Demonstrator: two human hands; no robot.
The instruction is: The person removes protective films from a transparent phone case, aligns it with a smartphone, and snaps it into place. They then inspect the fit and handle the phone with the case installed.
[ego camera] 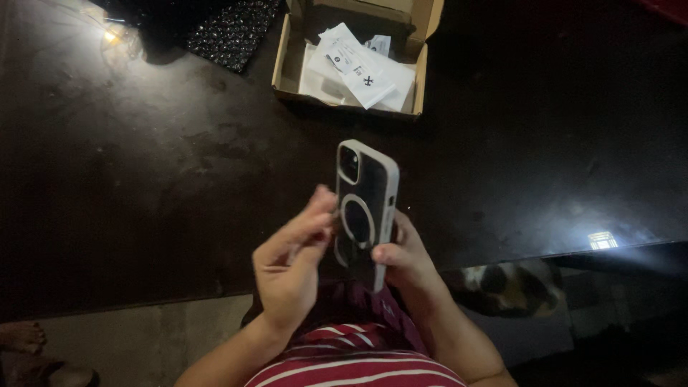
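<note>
Phone case: a pale-rimmed phone case [365,211] with a ring on its clear back stands upright above the person's lap, its camera cut-out at 12 o'clock.
Right hand: the right hand [405,254] is closed on the case's lower right edge, thumb on the rim.
Left hand: the left hand [290,265] lies against the left edge with fingers nearly straight, touching, not clamping.
Progress: the case is out of its packaging and held; whether a phone sits inside, I cannot tell in this dim light.
Box: an open cardboard box [287,61] at 12 o'clock holds white leaflets [362,68].
Table: the dark table [143,179] spreads beyond the hands.
Bubble wrap: black bubble wrap [233,32] lies at 11 o'clock.
Cat: a patched cat [512,287] lies at 3 o'clock, near the right forearm.
Obstruction: nothing lies between hands and box.
</note>
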